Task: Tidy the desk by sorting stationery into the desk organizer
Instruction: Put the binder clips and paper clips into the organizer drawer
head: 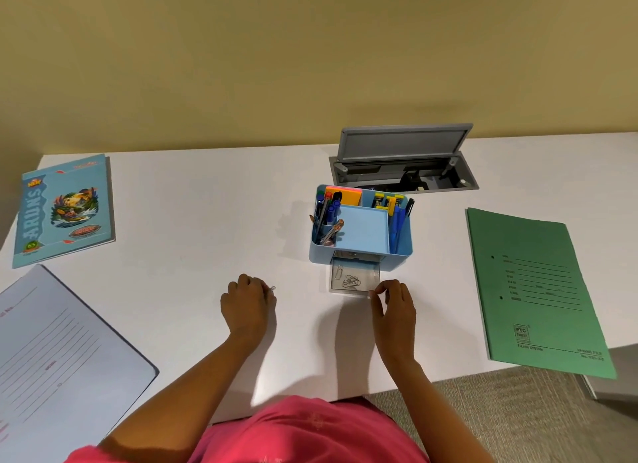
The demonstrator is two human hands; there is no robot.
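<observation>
A light blue desk organizer (402, 248) stands mid-desk, holding pens, pencils, sticky notes and staple boxes. Its clear drawer (336, 284) is pulled out toward me with several paper clips (351, 281) inside. My right hand (395, 310) pinches the drawer's front right corner. My left hand (249, 300) rests on the desk to the left of the drawer, fingers curled around a small paper clip (272, 288) that pokes out at the fingertips.
A blue notebook (65, 210) lies at the far left and a pale lavender file (58, 355) at the near left. A green file (538, 293) overhangs the desk's right edge. An open grey cable box (404, 162) sits behind the organizer.
</observation>
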